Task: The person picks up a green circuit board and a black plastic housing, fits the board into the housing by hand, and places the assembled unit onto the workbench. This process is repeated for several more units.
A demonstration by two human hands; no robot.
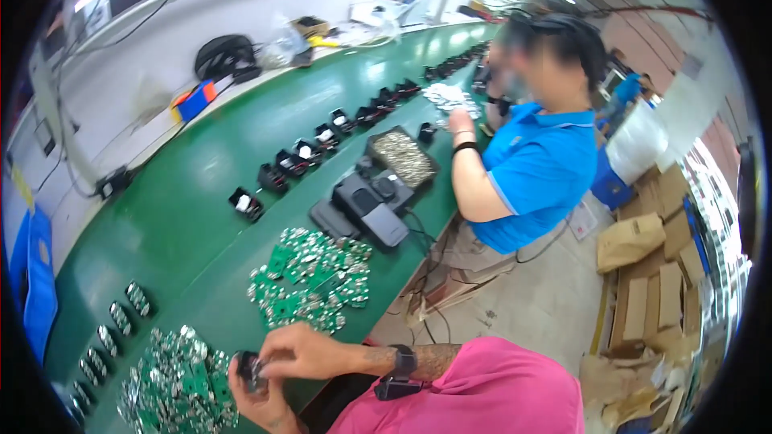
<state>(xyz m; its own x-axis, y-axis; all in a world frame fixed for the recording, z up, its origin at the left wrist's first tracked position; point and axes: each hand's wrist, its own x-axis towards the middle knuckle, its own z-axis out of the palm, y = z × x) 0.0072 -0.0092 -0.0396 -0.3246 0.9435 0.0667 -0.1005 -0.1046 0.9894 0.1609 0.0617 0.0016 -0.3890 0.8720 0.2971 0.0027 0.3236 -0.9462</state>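
Observation:
My left hand (264, 407) is closed around a small black plastic housing (248, 370) near the table's front edge. The fingers of my right hand (310, 352) are pinched together at the housing's open side. Whatever small part they may hold there is hidden. Just left of my hands lies a heap of green circuit boards (181, 382) with silvery parts. A second pile of green circuit boards (310, 277) spreads out beyond my right hand.
Several black housings with boards (108, 341) stand in a row at left. A longer row of black housings (305, 153) runs along the green table (189, 221). Black power devices (370, 209) and a box of small metal parts (402, 157) lie near a co-worker in blue (531, 169).

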